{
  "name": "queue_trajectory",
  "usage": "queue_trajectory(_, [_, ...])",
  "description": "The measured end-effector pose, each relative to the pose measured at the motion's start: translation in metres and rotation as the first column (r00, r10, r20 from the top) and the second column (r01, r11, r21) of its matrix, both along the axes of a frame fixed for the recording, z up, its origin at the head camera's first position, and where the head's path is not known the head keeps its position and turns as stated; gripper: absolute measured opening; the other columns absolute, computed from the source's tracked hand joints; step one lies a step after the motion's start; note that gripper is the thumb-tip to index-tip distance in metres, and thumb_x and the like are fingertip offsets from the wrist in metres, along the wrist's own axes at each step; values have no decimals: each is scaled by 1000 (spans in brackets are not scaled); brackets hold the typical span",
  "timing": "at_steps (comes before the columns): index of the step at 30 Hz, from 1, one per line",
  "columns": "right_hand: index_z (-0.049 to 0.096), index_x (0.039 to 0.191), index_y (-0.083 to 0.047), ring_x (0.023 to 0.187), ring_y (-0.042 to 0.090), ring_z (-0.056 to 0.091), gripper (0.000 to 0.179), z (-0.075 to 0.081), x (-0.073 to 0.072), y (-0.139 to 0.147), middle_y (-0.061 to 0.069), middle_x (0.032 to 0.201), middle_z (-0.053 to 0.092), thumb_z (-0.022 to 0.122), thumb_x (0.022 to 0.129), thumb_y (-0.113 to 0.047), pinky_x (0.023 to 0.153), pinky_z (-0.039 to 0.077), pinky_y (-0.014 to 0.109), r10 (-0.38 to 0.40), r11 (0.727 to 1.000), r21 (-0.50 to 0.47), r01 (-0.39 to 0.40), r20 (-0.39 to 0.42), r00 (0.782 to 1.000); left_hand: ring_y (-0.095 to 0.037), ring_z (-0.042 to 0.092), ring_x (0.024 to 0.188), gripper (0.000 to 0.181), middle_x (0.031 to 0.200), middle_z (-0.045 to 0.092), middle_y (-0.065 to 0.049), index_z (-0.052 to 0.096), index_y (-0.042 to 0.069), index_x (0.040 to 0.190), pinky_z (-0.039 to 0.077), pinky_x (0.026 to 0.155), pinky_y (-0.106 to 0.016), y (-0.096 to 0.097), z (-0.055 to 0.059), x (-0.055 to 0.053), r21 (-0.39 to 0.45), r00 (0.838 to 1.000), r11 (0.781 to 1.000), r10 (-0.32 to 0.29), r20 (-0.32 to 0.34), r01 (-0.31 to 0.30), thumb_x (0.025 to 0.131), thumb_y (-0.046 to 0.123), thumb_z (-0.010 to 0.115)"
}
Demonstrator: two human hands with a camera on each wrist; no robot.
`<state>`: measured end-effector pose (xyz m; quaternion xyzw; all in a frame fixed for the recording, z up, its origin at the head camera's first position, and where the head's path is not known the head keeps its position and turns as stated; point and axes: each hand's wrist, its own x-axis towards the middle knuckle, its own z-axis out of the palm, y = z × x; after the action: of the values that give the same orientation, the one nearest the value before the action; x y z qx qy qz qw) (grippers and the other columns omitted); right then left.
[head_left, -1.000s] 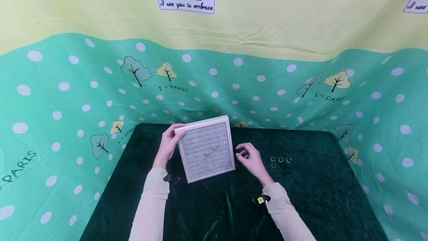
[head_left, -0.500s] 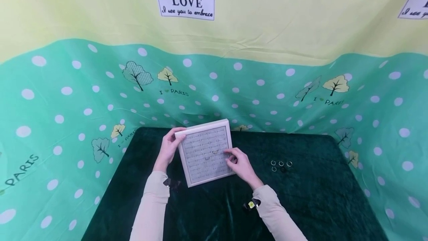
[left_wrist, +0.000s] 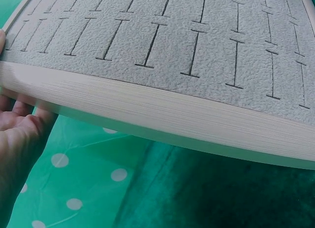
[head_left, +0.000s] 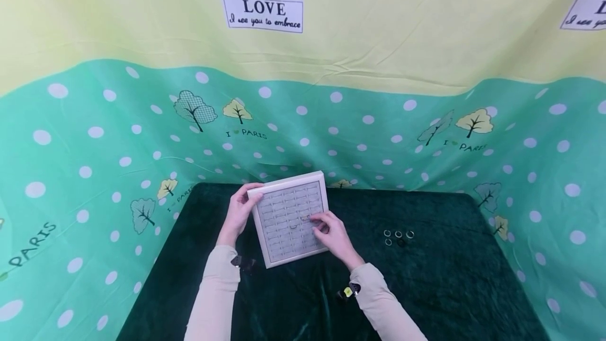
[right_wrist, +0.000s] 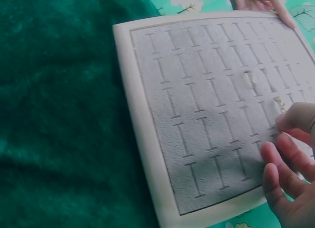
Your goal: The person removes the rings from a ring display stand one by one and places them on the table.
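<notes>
My left hand [head_left: 238,214] grips the upper left corner of a ring display tray [left_wrist: 147,100], thumb on its front and fingers behind. The tray has a pale frame and a grey padded insert with rows of slits, tilted up towards me. Two rings sit in slits near its middle: a plain-looking ring [head_left: 293,227] and a ring with small gold-coloured details [right_wrist: 280,103]. My right hand [head_left: 333,233] is over the tray's right side. Its index fingertip is right at the gold-detailed ring, the thumb apart from it below.
Several loose rings [head_left: 399,234] lie in a small group on the dark green velvet cloth [head_left: 440,278], right of the tray. A dark round piece [head_left: 402,243] lies among them. A green dotted curtain [head_left: 360,136] hangs close behind the table.
My right hand has moved left from beside the tray to over its right side, reaching the gold-detailed ring. The left hand keeps its grip, and the head view has tipped up slightly.
</notes>
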<state>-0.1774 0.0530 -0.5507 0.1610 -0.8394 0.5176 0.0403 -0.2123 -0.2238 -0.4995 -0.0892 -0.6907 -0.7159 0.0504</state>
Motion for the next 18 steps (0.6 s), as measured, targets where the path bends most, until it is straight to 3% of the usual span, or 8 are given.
queue_trajectory(2, [70, 107, -10, 79, 12, 57, 23, -2, 1, -3, -1, 103, 58, 70, 86, -2, 67, 50, 27, -14, 1000, -8, 13, -24, 1000, -21, 63, 89, 30, 105, 64, -7, 57, -2, 122, 51, 77, -33, -2, -7, -3, -1, 1000, 1000, 10, -3, -10, 96, 11, 61])
queue_trajectory(9, [69, 101, -8, 74, 15, 58, 19, -4, 2, -11, 3, 94, 58, 72, 83, -1, 63, 51, 30, -69, 997, -43, 65, -110, 992, -22, 62, 89, 29, 103, 64, -8, 58, -2, 121, 51, 75, -34, -1, -10, -4, -3, 1000, 1000, 10, -28, -10, 95, 13, 62])
queue_trajectory(18, [69, 103, -9, 77, 14, 57, 20, 1, -2, -17, 2, 94, 58, 71, 84, -2, 66, 49, 26, -52, 997, -57, 47, -98, 994, -20, 62, 89, 28, 103, 64, -5, 56, -5, 122, 51, 76, -33, 0, -2, 0, 0, 1000, 1000, 10, 5, -10, 96, 5, 58])
